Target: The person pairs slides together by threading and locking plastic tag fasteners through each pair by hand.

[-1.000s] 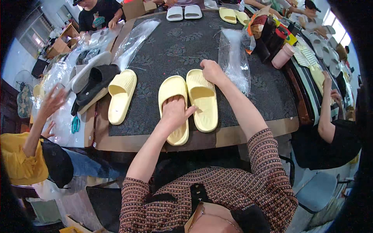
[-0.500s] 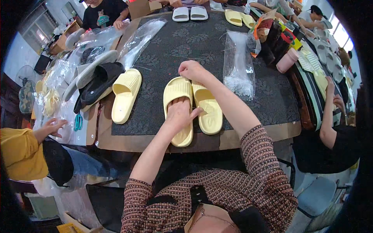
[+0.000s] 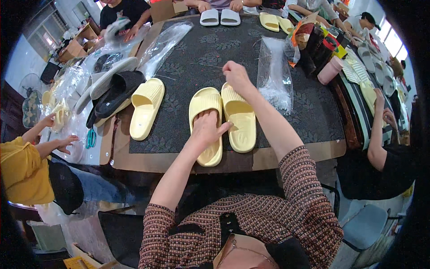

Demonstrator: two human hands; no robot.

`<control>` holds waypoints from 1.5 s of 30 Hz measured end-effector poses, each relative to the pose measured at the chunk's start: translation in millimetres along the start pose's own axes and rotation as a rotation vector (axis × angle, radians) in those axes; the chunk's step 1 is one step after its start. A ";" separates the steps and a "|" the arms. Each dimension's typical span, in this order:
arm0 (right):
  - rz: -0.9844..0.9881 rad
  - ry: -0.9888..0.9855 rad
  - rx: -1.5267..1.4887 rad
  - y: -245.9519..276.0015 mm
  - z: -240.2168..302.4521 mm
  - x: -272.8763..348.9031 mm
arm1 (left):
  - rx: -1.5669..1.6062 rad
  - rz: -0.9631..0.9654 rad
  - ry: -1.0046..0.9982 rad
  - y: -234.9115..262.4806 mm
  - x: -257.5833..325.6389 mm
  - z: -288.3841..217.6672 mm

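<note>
Two pale yellow slide slippers lie side by side before me, toes away. My left hand (image 3: 206, 129) has its fingertips inside the left slipper (image 3: 209, 154), under the strap, its thumb stretched to the inner edge of the right slipper (image 3: 242, 136). Beyond the right slipper's toe, my right hand (image 3: 238, 78) is closed, fingertips pinched at one end of a thin, pale plastic tie (image 3: 206, 65) on the dark mat; its grip is small and partly hidden. A third yellow slipper (image 3: 147, 110) lies to the left.
A clear bag of white plastic ties (image 3: 275, 74) lies right, near a pink bottle (image 3: 330, 70). Another clear bag (image 3: 165, 47) lies far left. Grey and black slippers (image 3: 117, 96) are piled left, near teal scissors (image 3: 91, 138). Co-workers sit around; white slippers (image 3: 220, 17) stand opposite.
My right hand has moved from the slippers' toes forward and slightly right, to the thin tie on the mat. My left hand stays in the left slipper.
</note>
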State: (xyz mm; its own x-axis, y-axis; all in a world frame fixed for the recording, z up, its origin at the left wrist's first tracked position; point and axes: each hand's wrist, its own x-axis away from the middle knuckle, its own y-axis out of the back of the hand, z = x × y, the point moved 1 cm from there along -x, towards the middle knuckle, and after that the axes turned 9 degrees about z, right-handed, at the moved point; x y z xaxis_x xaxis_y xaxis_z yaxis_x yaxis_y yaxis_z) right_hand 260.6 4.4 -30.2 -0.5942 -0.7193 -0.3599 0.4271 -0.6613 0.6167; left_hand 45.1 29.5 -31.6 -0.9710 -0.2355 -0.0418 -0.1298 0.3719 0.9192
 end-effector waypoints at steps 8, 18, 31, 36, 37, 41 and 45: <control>-0.058 -0.182 -0.302 6.3 -44.6 19.5 | 0.146 0.122 0.107 9.4 -1.3 -6.4; 0.096 -0.241 -0.865 15.2 11.4 51.0 | 0.110 0.066 0.035 18.9 7.2 6.9; -0.141 -0.215 -1.055 5.9 28.2 70.5 | 0.815 -0.584 -0.513 124.4 70.3 -72.3; -0.116 -0.205 -1.076 5.8 22.8 72.9 | 1.331 -0.380 -1.057 173.3 106.7 -114.2; -0.116 -0.200 -1.074 6.9 24.2 72.2 | 1.537 -0.400 -1.369 178.6 109.9 -121.6; -0.104 -0.166 -1.126 4.6 29.4 71.1 | 1.539 -0.037 -1.572 190.2 113.8 -113.5; -0.095 -0.181 -1.095 2.0 20.8 71.3 | 1.978 0.192 -1.626 183.7 96.4 -138.6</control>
State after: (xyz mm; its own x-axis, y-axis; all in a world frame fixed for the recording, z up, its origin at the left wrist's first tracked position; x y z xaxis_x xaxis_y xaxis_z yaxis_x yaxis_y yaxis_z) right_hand 204.9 -43.8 -40.0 -0.7090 -0.6731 -0.2102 0.6921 -0.6071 -0.3905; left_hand -44.5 -49.3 187.6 -0.2236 0.0255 -0.9744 0.8577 0.4800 -0.1842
